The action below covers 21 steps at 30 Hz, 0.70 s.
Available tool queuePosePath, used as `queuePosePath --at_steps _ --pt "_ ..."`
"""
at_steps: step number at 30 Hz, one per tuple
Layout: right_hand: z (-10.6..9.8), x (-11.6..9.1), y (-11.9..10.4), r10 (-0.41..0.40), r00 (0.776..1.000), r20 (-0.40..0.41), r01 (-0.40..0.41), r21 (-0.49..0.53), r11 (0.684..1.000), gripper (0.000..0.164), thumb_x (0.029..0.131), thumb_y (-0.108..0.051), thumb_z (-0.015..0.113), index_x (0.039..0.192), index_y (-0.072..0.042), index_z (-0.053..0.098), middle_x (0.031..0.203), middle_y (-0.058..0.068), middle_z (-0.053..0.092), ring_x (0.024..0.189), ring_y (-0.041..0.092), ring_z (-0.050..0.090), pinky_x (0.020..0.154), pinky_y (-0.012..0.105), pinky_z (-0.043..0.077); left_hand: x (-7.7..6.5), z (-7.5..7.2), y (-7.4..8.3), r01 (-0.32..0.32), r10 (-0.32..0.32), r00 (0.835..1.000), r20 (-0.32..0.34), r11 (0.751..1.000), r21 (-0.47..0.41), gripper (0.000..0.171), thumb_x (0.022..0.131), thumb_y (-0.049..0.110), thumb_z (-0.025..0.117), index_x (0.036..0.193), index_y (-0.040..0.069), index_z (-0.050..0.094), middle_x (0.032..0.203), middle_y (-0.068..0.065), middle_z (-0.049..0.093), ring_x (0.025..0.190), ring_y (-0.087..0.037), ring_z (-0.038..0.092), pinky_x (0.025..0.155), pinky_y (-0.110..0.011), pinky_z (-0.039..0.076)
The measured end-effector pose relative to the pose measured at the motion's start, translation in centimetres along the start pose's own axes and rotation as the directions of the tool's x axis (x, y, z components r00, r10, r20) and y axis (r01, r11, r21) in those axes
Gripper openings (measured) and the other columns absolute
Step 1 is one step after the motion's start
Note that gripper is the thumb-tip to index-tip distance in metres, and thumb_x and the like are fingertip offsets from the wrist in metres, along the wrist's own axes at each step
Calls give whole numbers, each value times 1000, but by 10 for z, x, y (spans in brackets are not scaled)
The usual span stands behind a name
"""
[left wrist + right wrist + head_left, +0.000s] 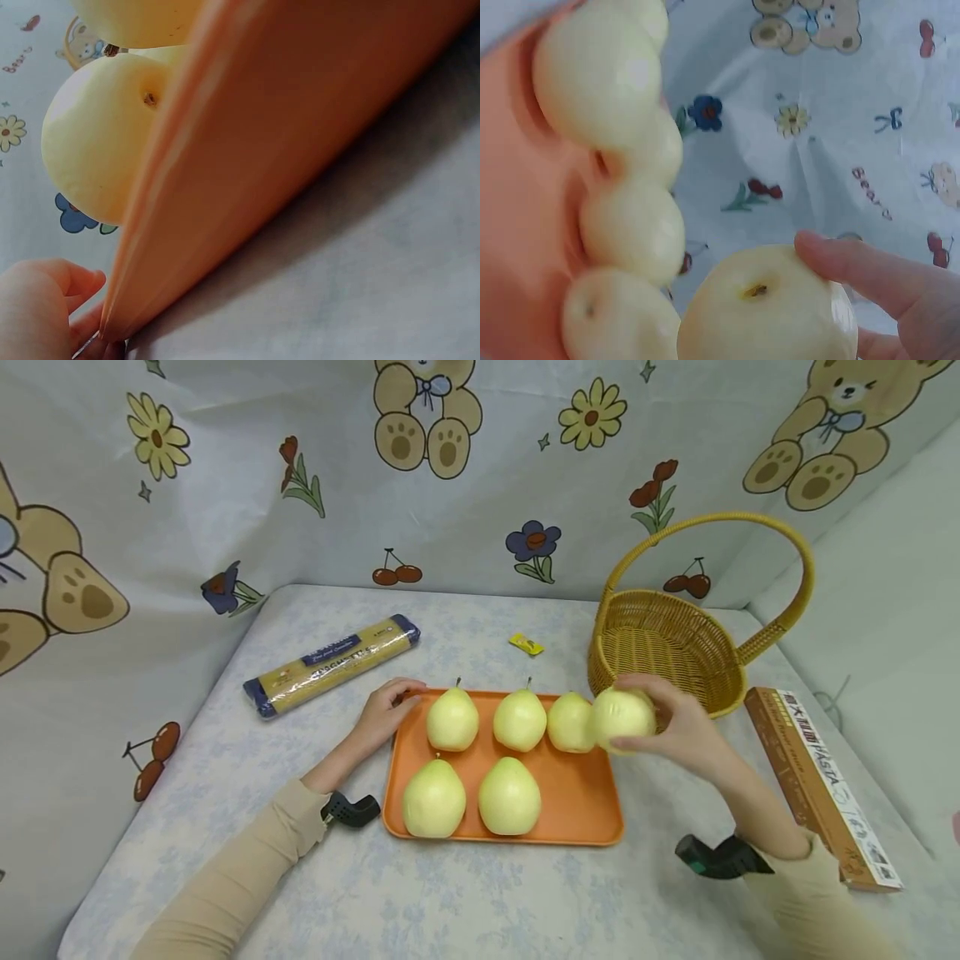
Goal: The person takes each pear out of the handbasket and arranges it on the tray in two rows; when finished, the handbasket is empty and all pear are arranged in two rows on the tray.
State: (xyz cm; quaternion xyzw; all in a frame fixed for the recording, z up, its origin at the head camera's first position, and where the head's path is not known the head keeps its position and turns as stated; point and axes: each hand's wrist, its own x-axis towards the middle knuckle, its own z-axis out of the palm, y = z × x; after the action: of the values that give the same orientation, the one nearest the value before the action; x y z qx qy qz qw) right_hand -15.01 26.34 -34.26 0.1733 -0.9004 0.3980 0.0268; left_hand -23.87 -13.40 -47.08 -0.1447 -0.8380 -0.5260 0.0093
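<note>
My right hand (686, 731) grips a pale yellow-green pear (622, 720) over the right back corner of an orange tray (570, 802). In the right wrist view, the thumb lies along the side of this pear (769, 307), near its stem end. Several more pears sit on the tray, with a back-row pear (452, 720) at the left and a front-row pear (510, 796) near the middle. My left hand (386, 710) holds the tray's left back corner. In the left wrist view, the left hand's fingers (79, 281) bend around the tray's edge (172, 195).
Behind the right hand stands a yellow wicker basket (663, 647) with a tall handle. A long pasta box (825, 785) lies along the right side. At the back left is a spaghetti packet (333, 666). A small yellow wrapped candy (527, 644) lies behind the tray.
</note>
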Motion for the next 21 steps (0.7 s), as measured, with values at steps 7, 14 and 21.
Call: queuePosePath --at_steps 7,14,21 --pt "51 -41 -7 -36 986 164 35 11 999 64 70 -26 85 127 -17 57 139 9 50 124 -6 39 93 33 47 1 -1 0 -26 26 1000 -14 1000 -1 27 97 17 55 117 2 65 123 -16 61 105 -26 55 86 -28 44" --pt "77 -46 8 -44 987 154 45 0 999 68 67 -23 87 126 -11 58 140 14 49 133 28 41 105 48 37 -8 -7 34 -19 19 1000 7 1000 -13 26 97 7 53 117 -7 63 122 -24 60 106 -33 56 85 -28 43" --pt "79 -46 7 -86 987 138 90 -17 996 67 66 -15 86 127 -11 56 142 14 47 133 31 40 106 15 28 -2 -3 20 -36 36 999 8 999 -10 26 97 12 54 116 -3 64 121 -22 61 99 -27 55 83 -31 44"
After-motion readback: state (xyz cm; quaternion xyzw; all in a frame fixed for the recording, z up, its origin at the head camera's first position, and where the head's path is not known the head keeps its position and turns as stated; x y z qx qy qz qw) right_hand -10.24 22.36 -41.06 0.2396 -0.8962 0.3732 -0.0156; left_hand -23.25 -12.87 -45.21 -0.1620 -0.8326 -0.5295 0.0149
